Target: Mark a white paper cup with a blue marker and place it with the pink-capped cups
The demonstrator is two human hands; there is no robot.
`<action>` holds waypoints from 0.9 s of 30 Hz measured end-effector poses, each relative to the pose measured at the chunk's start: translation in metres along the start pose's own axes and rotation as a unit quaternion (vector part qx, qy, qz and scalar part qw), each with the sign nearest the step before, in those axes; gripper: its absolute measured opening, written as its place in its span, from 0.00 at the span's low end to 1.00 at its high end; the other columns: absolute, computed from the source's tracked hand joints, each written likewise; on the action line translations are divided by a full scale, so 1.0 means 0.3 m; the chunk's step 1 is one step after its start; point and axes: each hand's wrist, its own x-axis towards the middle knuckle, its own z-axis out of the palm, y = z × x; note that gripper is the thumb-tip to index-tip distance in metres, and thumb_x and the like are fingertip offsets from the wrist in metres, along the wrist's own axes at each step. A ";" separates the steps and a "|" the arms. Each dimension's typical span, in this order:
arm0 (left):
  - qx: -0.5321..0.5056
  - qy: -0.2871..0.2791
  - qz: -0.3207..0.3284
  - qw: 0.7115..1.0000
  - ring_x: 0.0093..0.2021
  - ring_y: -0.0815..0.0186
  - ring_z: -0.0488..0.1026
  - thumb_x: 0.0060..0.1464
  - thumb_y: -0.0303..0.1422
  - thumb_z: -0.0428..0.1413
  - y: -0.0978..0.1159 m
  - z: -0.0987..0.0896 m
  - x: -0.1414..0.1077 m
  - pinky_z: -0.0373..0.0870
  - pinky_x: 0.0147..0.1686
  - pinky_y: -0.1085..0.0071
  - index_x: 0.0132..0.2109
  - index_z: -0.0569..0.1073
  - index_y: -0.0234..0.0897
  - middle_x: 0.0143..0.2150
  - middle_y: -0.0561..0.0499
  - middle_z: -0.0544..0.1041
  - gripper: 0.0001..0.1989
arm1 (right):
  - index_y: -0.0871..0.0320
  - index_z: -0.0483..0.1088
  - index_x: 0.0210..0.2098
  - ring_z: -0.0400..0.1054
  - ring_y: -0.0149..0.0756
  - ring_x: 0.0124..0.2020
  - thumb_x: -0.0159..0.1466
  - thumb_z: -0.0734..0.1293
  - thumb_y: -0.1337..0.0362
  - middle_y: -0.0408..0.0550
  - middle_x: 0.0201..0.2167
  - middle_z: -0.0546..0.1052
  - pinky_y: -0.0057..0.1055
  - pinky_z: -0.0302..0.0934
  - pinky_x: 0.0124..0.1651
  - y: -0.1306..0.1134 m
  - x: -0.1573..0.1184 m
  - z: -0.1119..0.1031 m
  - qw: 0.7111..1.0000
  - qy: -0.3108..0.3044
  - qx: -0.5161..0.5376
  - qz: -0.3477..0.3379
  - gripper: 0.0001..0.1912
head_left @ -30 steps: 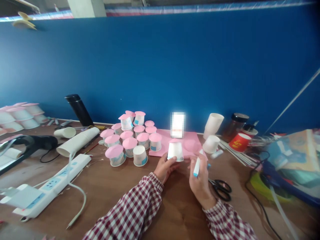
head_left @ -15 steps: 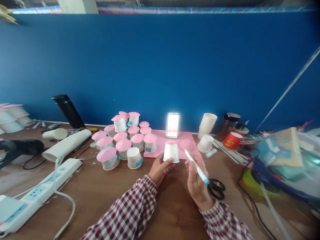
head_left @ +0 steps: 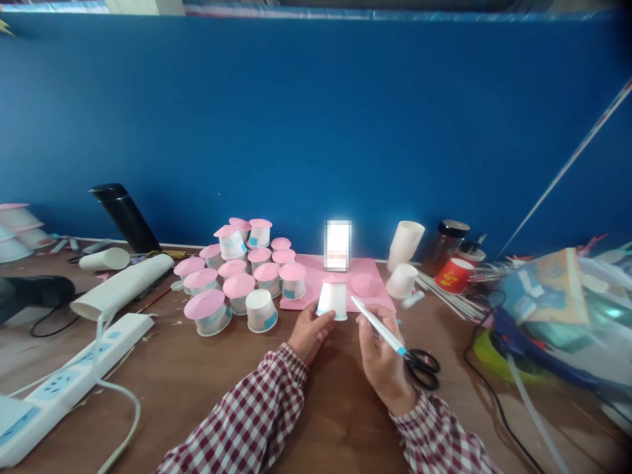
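My left hand (head_left: 311, 329) grips a white paper cup (head_left: 334, 299) that stands upside down, its wide rim toward the table. Between the fingers of my right hand (head_left: 385, 362) is a white marker pen (head_left: 378, 324) with a light blue end, its other end pointing up and left toward the cup. Behind the cup lies a sheet of pink paper (head_left: 309, 263), with a pink paper disc (head_left: 364, 284) on it. Left of my hands stand several upturned cups with pink discs on top (head_left: 239, 291), and one bare cup (head_left: 261, 311).
Black-handled scissors (head_left: 423, 368) lie beside my right hand. Stacked white cups (head_left: 405, 243), a red cup (head_left: 455, 274) and a cluttered bag (head_left: 553, 296) are on the right. A power strip (head_left: 64, 378), a lying cup stack (head_left: 123, 285) and a black flask (head_left: 126, 217) occupy the left.
The view has shifted slightly. The marker's upper end has moved left, nearer the cup, along with my right hand. My left hand keeps its hold on the cup.
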 end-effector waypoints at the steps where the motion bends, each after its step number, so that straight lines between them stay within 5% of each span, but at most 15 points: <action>1: -0.005 0.001 -0.002 1.000 0.42 0.62 0.72 0.44 0.30 0.62 0.002 0.001 0.000 0.66 0.46 0.64 0.51 0.67 0.33 0.45 0.42 0.73 0.26 | 0.58 0.63 0.40 0.66 0.33 0.33 0.64 0.59 0.64 0.48 0.33 0.69 0.29 0.65 0.34 0.001 -0.001 0.000 1.000 -0.008 -0.003 -0.004 0.06; 15: 0.000 -0.009 -0.007 1.000 0.45 0.62 0.70 0.46 0.32 0.60 0.027 0.020 -0.024 0.67 0.43 0.66 0.52 0.67 0.35 0.46 0.42 0.73 0.24 | 0.58 0.63 0.46 0.67 0.38 0.45 0.66 0.56 0.66 0.52 0.43 0.72 0.38 0.63 0.48 0.000 0.013 0.015 0.998 -0.014 -0.059 -0.022 0.10; 27: 0.008 -0.034 -0.021 0.999 0.47 0.58 0.69 0.43 0.33 0.62 0.023 0.019 -0.020 0.67 0.43 0.65 0.48 0.70 0.32 0.49 0.40 0.71 0.23 | 0.58 0.62 0.47 0.66 0.37 0.46 0.66 0.55 0.66 0.52 0.44 0.71 0.38 0.62 0.49 0.009 0.005 0.026 0.998 -0.048 -0.037 0.003 0.11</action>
